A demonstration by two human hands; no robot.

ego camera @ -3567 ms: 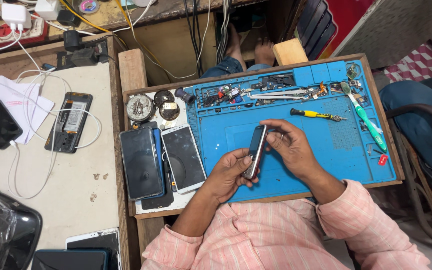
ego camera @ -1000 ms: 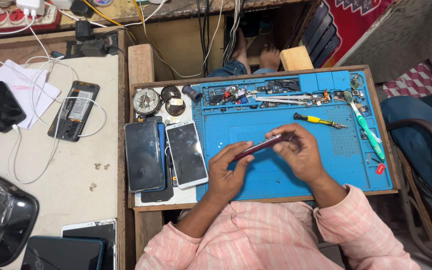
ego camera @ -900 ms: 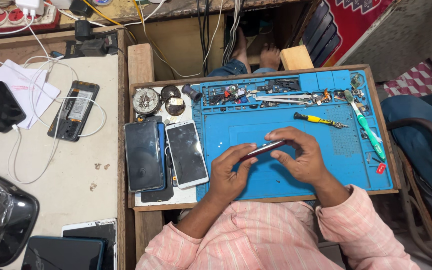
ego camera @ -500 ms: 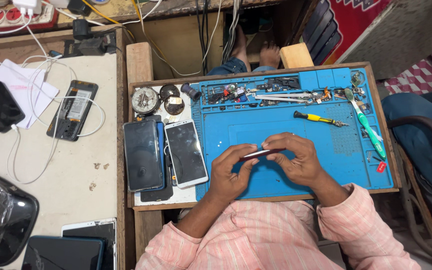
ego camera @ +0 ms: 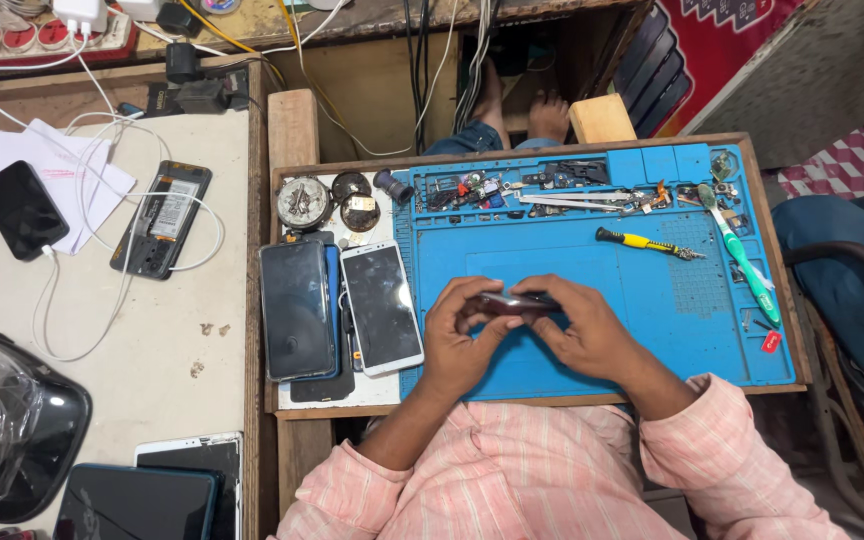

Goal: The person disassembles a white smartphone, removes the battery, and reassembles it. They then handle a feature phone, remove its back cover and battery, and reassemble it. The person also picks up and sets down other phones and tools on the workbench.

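Both of my hands hold one dark phone (ego camera: 514, 301) edge-on above the blue work mat (ego camera: 652, 330). My left hand (ego camera: 460, 335) grips its left end, with the fingers curled over the top edge. My right hand (ego camera: 577, 325) grips its right end. The phone lies nearly level between them, its thin side facing the camera. Its screen side is hidden. Pink striped sleeves cover my forearms below.
Two phones (ego camera: 297, 308) (ego camera: 382, 305) lie face up left of the mat. A yellow-handled screwdriver (ego camera: 642, 242), a green toothbrush (ego camera: 747, 265) and small parts are along the mat's top and right. On the left table are an opened phone (ego camera: 160, 220), a charging phone (ego camera: 22, 210) and a helmet (ego camera: 2, 430).
The phone was held upright on its edge, then tilted down. It is now nearly level and lower, and both hands have closed in around its ends.
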